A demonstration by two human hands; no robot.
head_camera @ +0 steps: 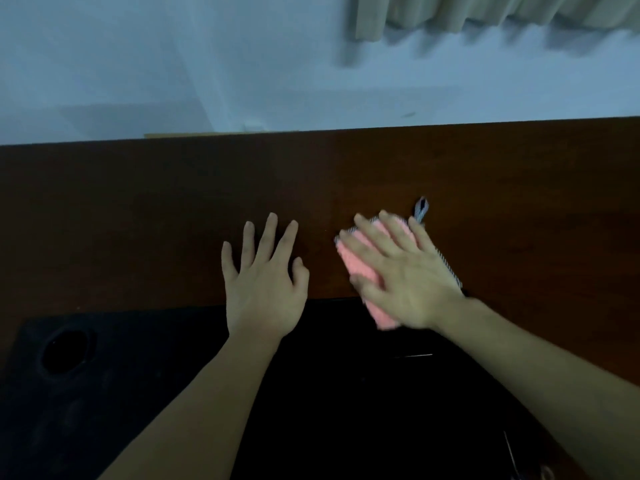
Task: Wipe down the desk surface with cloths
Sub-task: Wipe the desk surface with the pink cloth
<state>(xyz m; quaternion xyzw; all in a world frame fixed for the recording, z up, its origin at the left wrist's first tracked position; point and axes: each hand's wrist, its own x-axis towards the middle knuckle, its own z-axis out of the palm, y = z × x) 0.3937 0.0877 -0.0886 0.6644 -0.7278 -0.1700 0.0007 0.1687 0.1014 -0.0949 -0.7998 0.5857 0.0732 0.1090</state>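
A dark brown wooden desk [138, 209] runs across the middle of the view. My right hand [401, 271] lies flat with spread, straight fingers on a folded pink cloth [356, 263], pressing it onto the desk near the front edge. The cloth has a striped trim and a small hanging loop [421, 208] poking out past my fingers. Its near end hangs over the desk edge. My left hand [265, 275] rests flat on the bare desk to the left of the cloth, fingers spread, holding nothing.
Below the desk's front edge lies a black surface [138, 393] with a round hole [65, 349] at the left. Behind the desk are a pale wall [242, 64] and the lower edge of a beige curtain [485, 12] at the top right.
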